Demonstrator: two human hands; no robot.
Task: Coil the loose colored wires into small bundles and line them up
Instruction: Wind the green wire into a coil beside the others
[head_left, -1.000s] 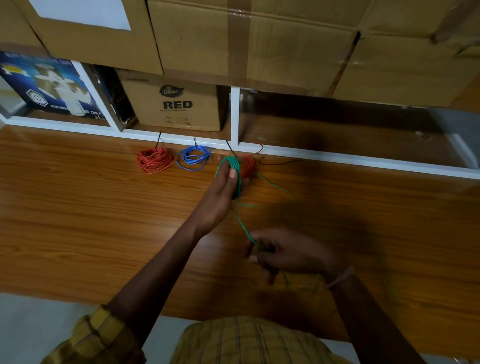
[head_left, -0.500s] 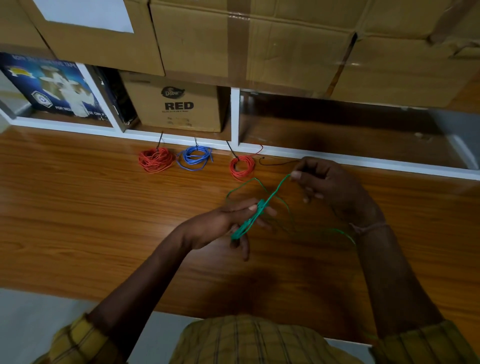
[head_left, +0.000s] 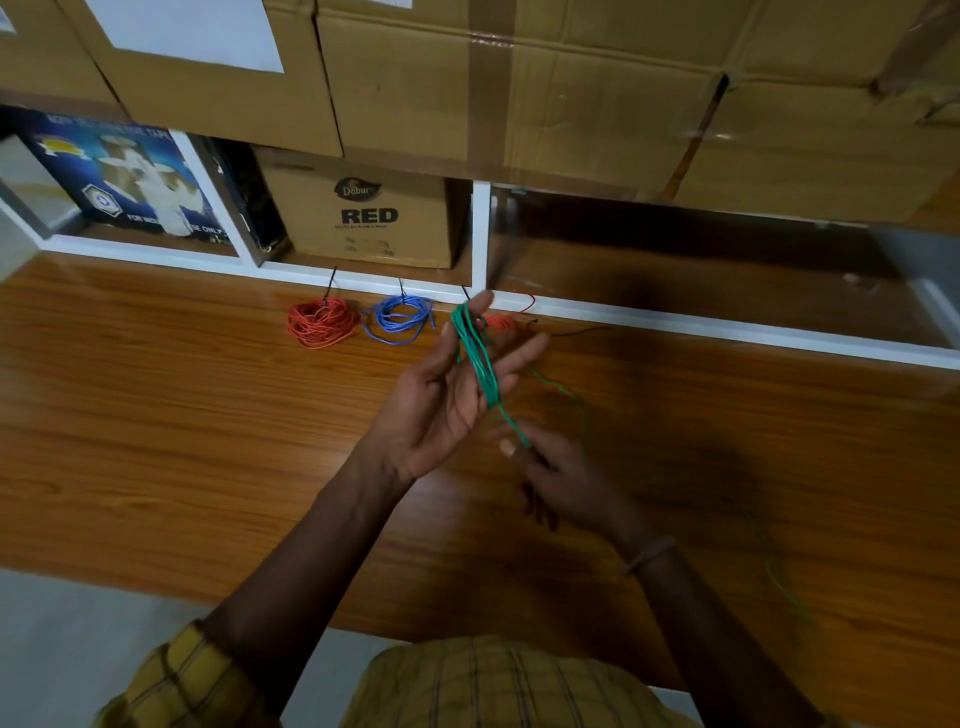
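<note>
My left hand (head_left: 447, 395) is raised over the wooden table, palm up, with a green wire (head_left: 477, 358) looped several times around its spread fingers. My right hand (head_left: 563, 473) sits lower and to the right, pinching the free strand of the same green wire, whose loose tail (head_left: 779, 571) trails off to the right over the table. Along the back edge lie coiled bundles: an orange-red one (head_left: 322, 322), a blue one (head_left: 399, 319), and a second red one (head_left: 500, 322) partly hidden behind my left fingers.
A wooden table (head_left: 156, 415) runs under white-framed shelf compartments. A "RED" cardboard box (head_left: 363, 213) and a blue printed box (head_left: 124, 182) stand in them; large cartons (head_left: 519, 88) sit above. A thin black wire (head_left: 576, 331) lies near the shelf edge.
My left hand turned upright and lifted toward the shelf with the green loops on it. My right hand swung from the far side down toward me, bringing the strand around.
</note>
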